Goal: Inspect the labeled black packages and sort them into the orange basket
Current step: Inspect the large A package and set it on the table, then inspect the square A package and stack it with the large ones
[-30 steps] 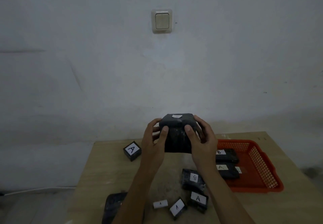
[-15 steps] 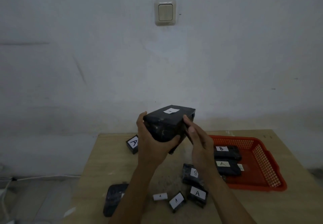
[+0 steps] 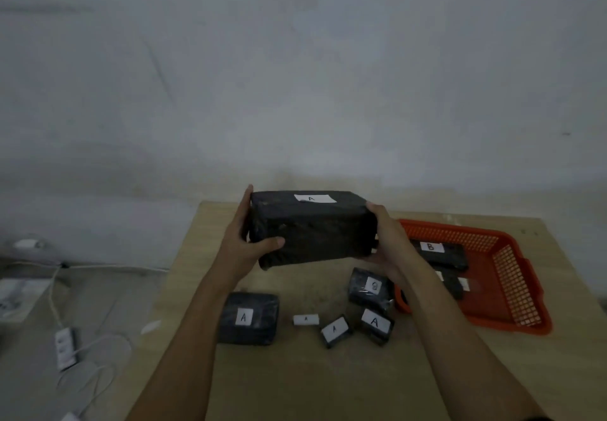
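Large black package held up in the air over the far middle of the wooden table, long side across, white label marked A on its top face. Left hand clamped on the left end, thumb curled over the front face, fingers behind. Right hand cupping the right end, fingers wrapped round the end and underside, thumb along the top edge. Orange basket at the right edge of the table, toward the far corner, holding a black package marked B and a second black package nearer the front, its label partly hidden by the right forearm. On the bare tabletop below the lifted package: a flat black package marked A toward the left edge; a small white-labelled piece just right of it; two small black packages with A labels side by side; a wrapped black package with a blurred label just beside the basket's left wall. White power strip and cable on the floor off the table's left edge.
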